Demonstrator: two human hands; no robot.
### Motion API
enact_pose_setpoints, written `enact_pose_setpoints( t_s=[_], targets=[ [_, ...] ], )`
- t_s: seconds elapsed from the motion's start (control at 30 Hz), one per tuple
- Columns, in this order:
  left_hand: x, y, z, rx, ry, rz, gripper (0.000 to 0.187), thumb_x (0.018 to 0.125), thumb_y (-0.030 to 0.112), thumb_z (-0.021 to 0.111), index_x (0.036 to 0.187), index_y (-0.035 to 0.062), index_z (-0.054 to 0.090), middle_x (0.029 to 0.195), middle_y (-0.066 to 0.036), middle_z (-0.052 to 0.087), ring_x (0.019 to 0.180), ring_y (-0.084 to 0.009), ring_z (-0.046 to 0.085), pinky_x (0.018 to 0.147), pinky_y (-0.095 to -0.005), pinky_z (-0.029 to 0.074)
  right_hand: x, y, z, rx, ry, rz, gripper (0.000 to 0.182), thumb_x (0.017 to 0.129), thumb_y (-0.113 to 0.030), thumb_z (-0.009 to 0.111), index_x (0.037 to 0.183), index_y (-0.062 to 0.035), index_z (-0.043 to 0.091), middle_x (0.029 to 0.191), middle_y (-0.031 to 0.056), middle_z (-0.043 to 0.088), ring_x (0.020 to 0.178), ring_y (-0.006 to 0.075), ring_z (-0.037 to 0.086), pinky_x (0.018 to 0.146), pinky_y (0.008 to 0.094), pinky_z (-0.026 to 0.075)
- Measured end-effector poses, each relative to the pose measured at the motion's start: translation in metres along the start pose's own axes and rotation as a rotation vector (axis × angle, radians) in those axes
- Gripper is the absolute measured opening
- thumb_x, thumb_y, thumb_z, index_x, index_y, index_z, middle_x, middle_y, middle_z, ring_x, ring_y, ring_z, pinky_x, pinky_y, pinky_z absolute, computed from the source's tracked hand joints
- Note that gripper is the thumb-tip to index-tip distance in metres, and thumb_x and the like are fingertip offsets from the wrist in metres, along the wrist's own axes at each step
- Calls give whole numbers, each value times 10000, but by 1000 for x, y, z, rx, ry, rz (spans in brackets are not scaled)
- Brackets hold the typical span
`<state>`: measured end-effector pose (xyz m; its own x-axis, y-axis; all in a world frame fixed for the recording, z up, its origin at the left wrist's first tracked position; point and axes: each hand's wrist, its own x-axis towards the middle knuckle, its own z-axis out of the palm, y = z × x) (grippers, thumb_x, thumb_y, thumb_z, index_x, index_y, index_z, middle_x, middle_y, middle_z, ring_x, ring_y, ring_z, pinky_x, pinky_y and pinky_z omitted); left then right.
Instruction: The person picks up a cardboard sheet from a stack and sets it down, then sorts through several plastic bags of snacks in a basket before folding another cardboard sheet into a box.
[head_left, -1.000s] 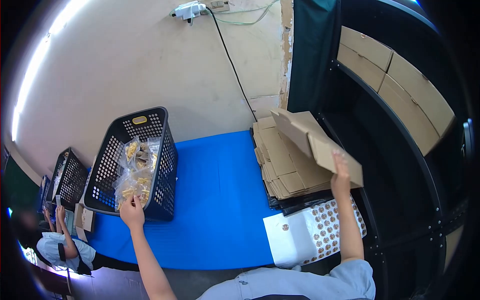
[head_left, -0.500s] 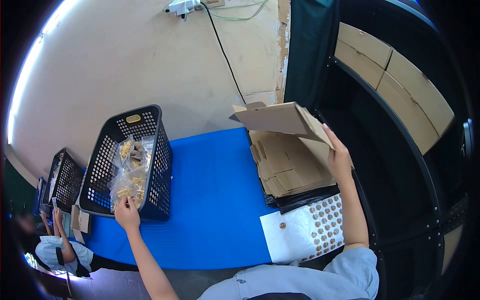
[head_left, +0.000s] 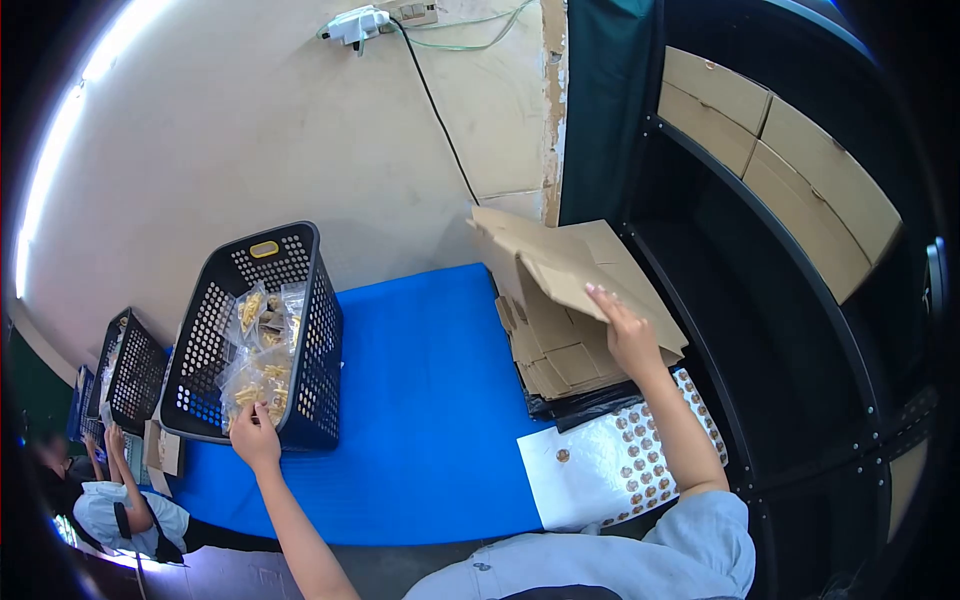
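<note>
My right hand [head_left: 632, 340] grips the edge of a partly folded cardboard box [head_left: 560, 265], tilted above a stack of flat cardboard boxes [head_left: 560, 365]. The fingers lie along its upper face and the thumb is hidden. My left hand [head_left: 255, 437] reaches over the near rim of a black perforated basket [head_left: 318, 340]. Its fingers are closed at a clear plastic bag [head_left: 245, 385] of small yellowish pieces. More such bags [head_left: 250, 310] lie in the basket.
A blue cloth [head_left: 420, 400] covers the table. White sticker sheets [head_left: 570, 480] with round brown stickers lie at the near right. Closed cardboard boxes [head_left: 820, 210] stand on black shelving at right. Another person [head_left: 120, 510] works beside a second basket [head_left: 135, 370] at left.
My right hand has moved left, and the cardboard box has swung down and left, its panels now opened differently. The left hand has stayed at the bag. The view has shifted slightly.
</note>
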<state>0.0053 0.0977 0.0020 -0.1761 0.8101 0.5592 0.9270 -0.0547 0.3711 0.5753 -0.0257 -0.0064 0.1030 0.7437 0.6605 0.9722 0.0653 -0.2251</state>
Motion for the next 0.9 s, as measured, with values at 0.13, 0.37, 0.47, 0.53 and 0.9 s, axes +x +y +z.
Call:
enact_pose_setpoints(
  t_s=[0.13,0.37,0.47,0.53,0.9],
  targets=[
    [0,-3,2,3,17,6,283,892,256,480,876,85,705,749,-81,682,738,-279,613,718,-389,452,27,6,-47,100,111,117,503,827,81,493,1297,-96,514,1108,193,631,952,340,645,777,354,533],
    [0,-6,4,29,50,27,284,886,256,487,861,79,707,739,-107,675,733,-299,605,716,-401,450,44,35,-96,302,569,313,315,946,-118,535,1215,44,519,972,182,674,882,205,662,779,297,491],
    [-1,-3,4,-6,47,9,284,885,256,488,859,77,707,723,-114,669,715,-306,605,722,-402,450,43,39,-106,442,617,401,295,939,-109,548,1184,54,525,980,122,673,886,131,609,807,265,462],
    [-2,-1,2,-19,57,15,290,886,261,485,855,76,707,706,-112,663,689,-313,604,748,-404,450,40,54,-101,488,614,470,308,936,-93,541,1207,52,517,1041,133,664,941,147,617,835,273,461],
    [-2,2,1,42,61,27,316,886,260,470,773,65,692,626,-133,628,639,-348,582,825,-419,446,15,68,-60,308,593,545,370,954,-92,499,1293,50,457,1118,184,640,1057,221,617,886,316,464]
  ],
)
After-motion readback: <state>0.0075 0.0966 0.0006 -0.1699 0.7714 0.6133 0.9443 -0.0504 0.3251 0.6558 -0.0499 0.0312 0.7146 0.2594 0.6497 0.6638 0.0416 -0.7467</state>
